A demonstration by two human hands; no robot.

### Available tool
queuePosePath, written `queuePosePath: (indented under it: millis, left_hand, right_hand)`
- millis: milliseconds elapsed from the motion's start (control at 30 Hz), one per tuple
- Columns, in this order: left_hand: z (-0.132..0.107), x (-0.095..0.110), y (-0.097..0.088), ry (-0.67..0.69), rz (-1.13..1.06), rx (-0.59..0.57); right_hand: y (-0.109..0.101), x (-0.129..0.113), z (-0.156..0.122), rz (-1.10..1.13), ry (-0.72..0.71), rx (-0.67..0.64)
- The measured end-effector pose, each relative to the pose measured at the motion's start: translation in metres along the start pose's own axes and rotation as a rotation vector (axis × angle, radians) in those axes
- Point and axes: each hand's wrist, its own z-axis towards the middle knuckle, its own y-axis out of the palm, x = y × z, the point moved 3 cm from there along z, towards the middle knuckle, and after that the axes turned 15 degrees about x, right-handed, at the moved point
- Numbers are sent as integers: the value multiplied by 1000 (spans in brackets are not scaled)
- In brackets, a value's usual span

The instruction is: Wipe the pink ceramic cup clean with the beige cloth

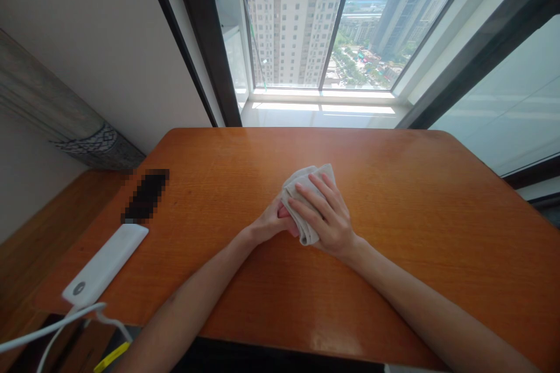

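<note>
A folded light grey cloth (306, 178) is between my two hands, above the middle of the wooden table (415, 204). My left hand (280, 218) grips it from below and the left side, with most of its fingers hidden under the fabric. Over the top lies my right hand (328, 215), its fingers stretched across the folds and pressing on them. The cloth's lower folded edge hangs near my right palm.
On the table's left side lies a white power strip (107, 262) with a white cable (52, 326) running off the near edge. Beyond it is a pixelated dark object (146, 195). A window (324, 41) stands behind the table, and a curtain (96, 140) hangs at left.
</note>
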Motion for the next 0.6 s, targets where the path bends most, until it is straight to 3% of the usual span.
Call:
queuePosePath:
  millis: [100,200,267,333,433,600]
  left_hand:
    - [0,1,-3,90,19,37]
    - [1,5,-5,187,11,59]
    - [1,7,-5,203,12,40]
    - [1,9,-3,195,22,16]
    - [0,12,-1,149,28,4]
    - [0,12,2,68,58,-19]
  right_hand:
    - [2,7,-2,59,162,49]
    - [8,20,-4,141,458,112]
    - [14,27,-7,221,628,104]
    - [18,30,-9,274,702,109]
    - [15,26,-10,231,636,174]
    - [3,9,-2,93,204,160]
